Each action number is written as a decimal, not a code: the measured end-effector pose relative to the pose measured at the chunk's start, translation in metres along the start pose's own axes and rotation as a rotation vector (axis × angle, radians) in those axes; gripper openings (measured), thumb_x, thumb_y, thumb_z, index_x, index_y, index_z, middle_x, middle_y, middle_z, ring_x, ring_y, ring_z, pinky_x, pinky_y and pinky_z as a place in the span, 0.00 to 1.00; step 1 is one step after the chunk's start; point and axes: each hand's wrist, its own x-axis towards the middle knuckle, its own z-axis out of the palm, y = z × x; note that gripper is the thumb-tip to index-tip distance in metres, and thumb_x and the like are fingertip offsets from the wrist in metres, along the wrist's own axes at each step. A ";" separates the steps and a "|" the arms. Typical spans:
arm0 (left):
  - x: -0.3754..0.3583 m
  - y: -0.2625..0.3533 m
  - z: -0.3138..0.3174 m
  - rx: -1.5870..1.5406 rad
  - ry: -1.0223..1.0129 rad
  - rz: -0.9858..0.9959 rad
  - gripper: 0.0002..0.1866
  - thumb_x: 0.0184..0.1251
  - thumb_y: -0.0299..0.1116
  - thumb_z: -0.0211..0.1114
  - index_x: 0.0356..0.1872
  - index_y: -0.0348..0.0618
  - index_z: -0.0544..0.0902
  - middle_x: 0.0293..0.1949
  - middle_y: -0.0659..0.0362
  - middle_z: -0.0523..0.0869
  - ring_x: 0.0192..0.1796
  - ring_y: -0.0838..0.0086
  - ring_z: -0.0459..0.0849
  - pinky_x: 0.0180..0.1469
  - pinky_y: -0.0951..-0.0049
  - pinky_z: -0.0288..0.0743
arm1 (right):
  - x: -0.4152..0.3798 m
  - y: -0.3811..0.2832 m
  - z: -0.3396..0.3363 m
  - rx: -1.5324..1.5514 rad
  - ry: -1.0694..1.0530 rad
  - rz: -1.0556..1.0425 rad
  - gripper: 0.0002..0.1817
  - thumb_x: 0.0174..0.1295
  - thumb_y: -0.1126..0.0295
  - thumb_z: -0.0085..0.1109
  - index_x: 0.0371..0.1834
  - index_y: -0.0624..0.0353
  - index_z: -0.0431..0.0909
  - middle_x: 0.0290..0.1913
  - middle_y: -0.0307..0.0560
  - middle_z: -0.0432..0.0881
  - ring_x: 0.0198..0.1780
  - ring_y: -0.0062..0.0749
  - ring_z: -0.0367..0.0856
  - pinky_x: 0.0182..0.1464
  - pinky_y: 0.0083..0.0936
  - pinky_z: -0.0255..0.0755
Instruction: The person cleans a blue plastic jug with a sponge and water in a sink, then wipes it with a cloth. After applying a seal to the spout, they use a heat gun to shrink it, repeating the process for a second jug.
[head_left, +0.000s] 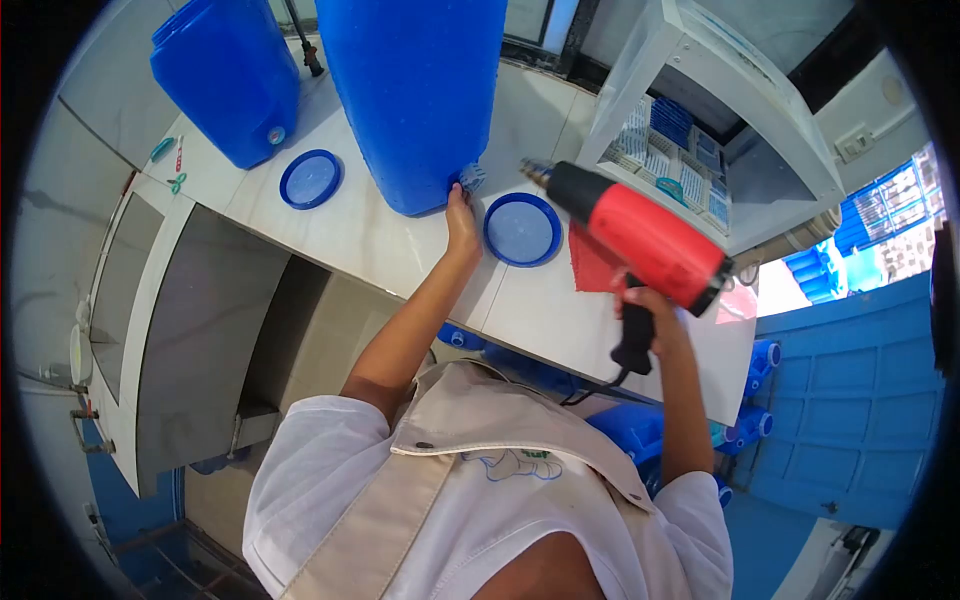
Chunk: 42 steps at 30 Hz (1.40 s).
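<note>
At the lower corner of a big blue water container (415, 100), my left hand (461, 225) has its fingers closed at a small spout (473, 178) that looks wrapped in clear, crinkled plastic. My right hand (655, 318) grips the black handle of a red and black heat gun (650, 235). The gun's metal nozzle points left towards the spout, a short gap away from it. Below the nozzle, a round blue-rimmed lid (522, 230) lies on the white counter (400, 262). A red cloth or sheet (592, 262) is partly hidden behind the gun.
Another blue container (225, 80) stands to the left, with a second round lid (311, 180) beside it. Small scissors (177, 183) lie at the far left. A white cabinet (740, 110) holding baskets stands at right. The heat gun's cord (600, 388) hangs over the counter edge, above more blue containers (630, 428).
</note>
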 end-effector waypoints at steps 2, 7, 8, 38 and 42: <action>-0.007 0.007 0.003 0.037 0.013 -0.009 0.29 0.69 0.46 0.37 0.65 0.39 0.56 0.67 0.56 0.58 0.70 0.68 0.52 0.70 0.68 0.36 | 0.012 0.014 0.012 -0.018 -0.012 0.071 0.13 0.47 0.68 0.57 0.36 0.62 0.73 0.31 0.42 0.75 0.29 0.24 0.75 0.32 0.22 0.72; -0.005 0.005 0.002 0.080 0.028 -0.084 0.29 0.70 0.47 0.36 0.65 0.40 0.56 0.67 0.57 0.58 0.69 0.69 0.53 0.69 0.66 0.38 | 0.029 0.015 0.041 0.073 -0.029 0.076 0.14 0.46 0.71 0.55 0.38 0.63 0.72 0.31 0.44 0.76 0.27 0.26 0.76 0.29 0.23 0.73; -0.002 0.001 0.001 0.068 0.050 -0.054 0.29 0.70 0.47 0.36 0.65 0.41 0.57 0.66 0.58 0.59 0.68 0.70 0.54 0.69 0.66 0.39 | 0.031 0.015 0.045 0.057 0.001 0.074 0.16 0.46 0.70 0.55 0.39 0.64 0.71 0.31 0.45 0.76 0.26 0.26 0.76 0.28 0.22 0.73; 0.007 -0.008 -0.009 -0.088 0.115 -0.003 0.24 0.66 0.43 0.38 0.60 0.44 0.66 0.61 0.62 0.68 0.59 0.74 0.64 0.57 0.70 0.52 | 0.054 0.019 0.036 0.068 0.058 0.174 0.16 0.46 0.73 0.55 0.39 0.66 0.71 0.29 0.49 0.77 0.22 0.28 0.76 0.24 0.21 0.74; 0.004 -0.006 -0.011 -0.095 0.093 -0.009 0.25 0.66 0.43 0.38 0.60 0.44 0.66 0.63 0.62 0.66 0.63 0.74 0.61 0.59 0.71 0.50 | 0.052 0.018 0.038 0.050 0.043 0.190 0.15 0.46 0.73 0.55 0.39 0.67 0.71 0.30 0.50 0.77 0.23 0.28 0.77 0.24 0.21 0.74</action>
